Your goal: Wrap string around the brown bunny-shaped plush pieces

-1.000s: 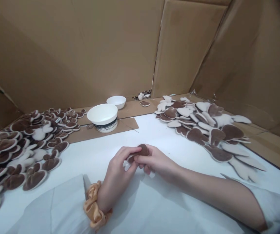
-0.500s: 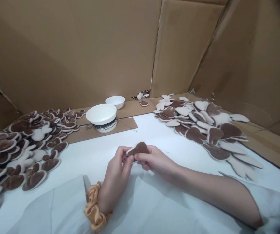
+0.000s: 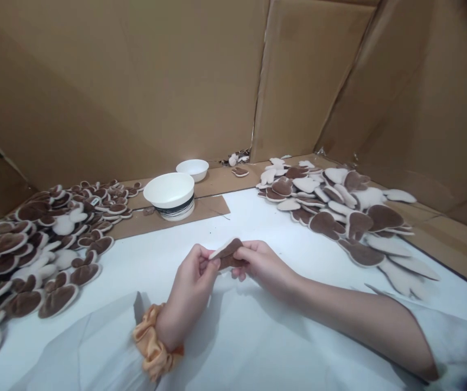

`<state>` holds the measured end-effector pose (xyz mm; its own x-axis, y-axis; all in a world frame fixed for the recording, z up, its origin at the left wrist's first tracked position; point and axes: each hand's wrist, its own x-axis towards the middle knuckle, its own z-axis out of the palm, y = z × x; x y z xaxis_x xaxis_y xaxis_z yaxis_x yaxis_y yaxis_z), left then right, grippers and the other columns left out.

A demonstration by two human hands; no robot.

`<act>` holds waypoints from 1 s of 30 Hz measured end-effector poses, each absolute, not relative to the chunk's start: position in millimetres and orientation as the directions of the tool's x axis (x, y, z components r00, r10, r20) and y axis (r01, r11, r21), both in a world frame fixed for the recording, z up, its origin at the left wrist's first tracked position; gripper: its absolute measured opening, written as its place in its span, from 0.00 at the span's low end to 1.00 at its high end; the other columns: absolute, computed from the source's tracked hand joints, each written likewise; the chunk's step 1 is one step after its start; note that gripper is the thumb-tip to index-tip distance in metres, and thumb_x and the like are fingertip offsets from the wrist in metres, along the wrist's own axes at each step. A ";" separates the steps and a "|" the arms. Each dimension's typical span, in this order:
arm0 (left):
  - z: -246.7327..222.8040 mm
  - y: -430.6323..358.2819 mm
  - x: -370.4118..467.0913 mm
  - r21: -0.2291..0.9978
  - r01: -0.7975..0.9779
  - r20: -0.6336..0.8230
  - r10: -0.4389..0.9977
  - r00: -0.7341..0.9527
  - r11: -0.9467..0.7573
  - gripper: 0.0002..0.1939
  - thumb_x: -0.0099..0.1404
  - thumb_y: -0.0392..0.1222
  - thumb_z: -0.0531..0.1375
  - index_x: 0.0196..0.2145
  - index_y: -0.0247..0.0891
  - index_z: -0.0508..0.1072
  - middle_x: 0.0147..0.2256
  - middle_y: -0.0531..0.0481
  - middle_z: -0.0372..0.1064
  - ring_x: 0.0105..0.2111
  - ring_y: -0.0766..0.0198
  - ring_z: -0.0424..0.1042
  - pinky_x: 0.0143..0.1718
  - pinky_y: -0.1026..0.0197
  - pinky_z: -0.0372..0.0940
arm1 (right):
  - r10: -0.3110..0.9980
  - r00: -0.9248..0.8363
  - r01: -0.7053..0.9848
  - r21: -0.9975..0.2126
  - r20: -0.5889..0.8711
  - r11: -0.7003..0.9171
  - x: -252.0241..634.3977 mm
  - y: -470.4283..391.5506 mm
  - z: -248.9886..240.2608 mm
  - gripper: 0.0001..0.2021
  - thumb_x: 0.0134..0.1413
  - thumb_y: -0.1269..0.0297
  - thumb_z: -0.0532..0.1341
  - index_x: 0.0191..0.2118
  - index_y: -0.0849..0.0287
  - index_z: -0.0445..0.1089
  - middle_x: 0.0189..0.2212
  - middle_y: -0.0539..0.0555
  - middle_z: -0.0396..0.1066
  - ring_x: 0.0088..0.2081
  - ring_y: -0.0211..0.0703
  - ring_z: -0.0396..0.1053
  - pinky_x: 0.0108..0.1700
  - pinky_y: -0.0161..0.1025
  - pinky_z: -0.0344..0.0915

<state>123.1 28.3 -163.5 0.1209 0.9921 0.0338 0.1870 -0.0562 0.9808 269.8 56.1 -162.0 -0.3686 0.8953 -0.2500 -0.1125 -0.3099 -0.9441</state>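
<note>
Between my hands is a brown fabric piece [image 3: 228, 254] with a pale edge, held above the white table surface [image 3: 233, 217]. My left hand [image 3: 195, 279] pinches its left end between thumb and fingers, an orange scrunchie [image 3: 154, 342] round the wrist. My right hand [image 3: 260, 266] grips the right end, thumb on the brown face and fingertips curled beneath. The piece looks bent or creased along its length. Its underside is hidden.
A heap of brown and white pieces [image 3: 60, 225] lies on the left, and another pile [image 3: 335, 209] on the right. A white bowl with a black band [image 3: 172, 195] and a smaller white bowl [image 3: 193, 169] stand behind my hands. Cardboard walls [image 3: 136, 87] enclose the back.
My right thumb has shifted up along the piece, which is now tilted and more creased between both hands. My left wrist has moved slightly left.
</note>
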 end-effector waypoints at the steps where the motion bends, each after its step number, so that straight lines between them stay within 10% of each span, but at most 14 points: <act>1: -162.6 28.7 122.8 0.983 0.178 0.032 0.993 0.117 -0.052 0.07 0.59 0.40 0.52 0.27 0.36 0.58 0.24 0.54 0.62 0.23 0.69 0.60 0.22 0.68 0.52 | 0.892 -0.379 -0.114 -0.944 -0.246 -0.309 269.9 56.7 -161.2 0.08 0.40 0.72 0.51 0.24 0.67 0.67 0.16 0.52 0.64 0.20 0.33 0.61 0.22 0.30 0.57; 17: -163.3 32.7 117.2 0.989 0.145 0.000 0.991 0.135 -0.019 0.08 0.59 0.41 0.53 0.27 0.36 0.56 0.23 0.56 0.59 0.21 0.72 0.57 0.21 0.70 0.51 | 0.846 -0.471 -0.069 -0.946 -0.248 -0.316 273.0 54.5 -147.8 0.15 0.47 0.71 0.50 0.38 0.66 0.70 0.32 0.59 0.72 0.29 0.39 0.71 0.33 0.35 0.68; 25: -166.0 25.0 120.3 0.838 0.426 0.279 0.938 0.203 -0.342 0.14 0.62 0.37 0.50 0.47 0.44 0.57 0.37 0.50 0.62 0.34 0.66 0.65 0.35 0.64 0.60 | 0.856 -0.458 -0.078 -0.948 -0.241 -0.309 269.2 53.0 -152.9 0.14 0.47 0.71 0.49 0.36 0.66 0.70 0.29 0.57 0.72 0.28 0.38 0.71 0.34 0.35 0.68; 30: -162.7 21.8 124.2 0.667 0.514 0.440 0.842 0.313 -0.539 0.12 0.63 0.31 0.48 0.40 0.41 0.66 0.40 0.48 0.61 0.40 0.65 0.63 0.40 0.66 0.59 | 0.866 -0.440 -0.083 -0.950 -0.236 -0.301 266.9 50.2 -153.5 0.15 0.44 0.73 0.48 0.34 0.67 0.70 0.26 0.56 0.71 0.27 0.39 0.71 0.35 0.39 0.68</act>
<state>124.2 21.8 -162.7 0.3126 0.8420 0.4398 0.5145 -0.5392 0.6667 266.9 50.2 -153.5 -0.4398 0.8665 -0.2363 -0.0828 -0.3011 -0.9500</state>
